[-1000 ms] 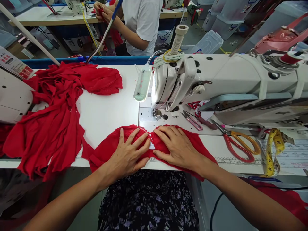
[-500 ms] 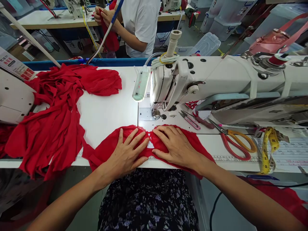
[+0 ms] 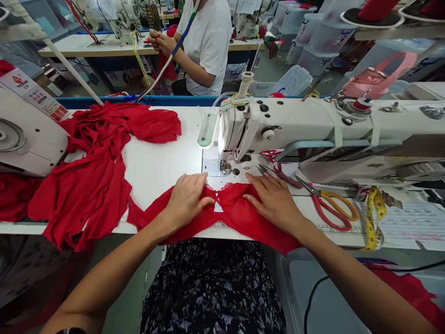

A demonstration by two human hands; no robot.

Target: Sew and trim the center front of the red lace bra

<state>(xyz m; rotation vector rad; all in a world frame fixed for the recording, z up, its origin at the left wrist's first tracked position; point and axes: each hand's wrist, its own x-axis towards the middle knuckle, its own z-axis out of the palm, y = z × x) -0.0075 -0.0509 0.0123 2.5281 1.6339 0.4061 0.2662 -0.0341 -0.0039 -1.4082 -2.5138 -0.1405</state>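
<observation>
Judged step: smoothing. Left hand (image 3: pixel 184 199) and right hand (image 3: pixel 273 199) rested palms-down, thumbs apart from fingers, on red cloth (image 3: pixel 239 211) at the table (image 3: pixel 160 160) front (lace (image 3: pixel 229 188) toward sewing machine (image 3: pixel 299 120)). Next move probably called for unstretched lace.

"Here's the white table (image 3: pixel 160 160), and what a heap of red fabric (image 3: pixel 99 157) sprawling across its left side, spilling over the front edge!"

"Front and centre, a lace-trimmed red garment (image 3: pixel 238 202) lies spread out, its right end dipping past that edge."

"Behind it stands the white sewing machine (image 3: pixel 299 120). And to the right?"

"Scissors (image 3: pixel 315 191), one handle orange, one red, blades open a touch! Beside them, a yellow tape measure (image 3: pixel 373 211) curls by a written sheet (image 3: pixel 410 220)."

"And a ruler scale (image 3: pixel 328 232) runs along the front!"
</observation>
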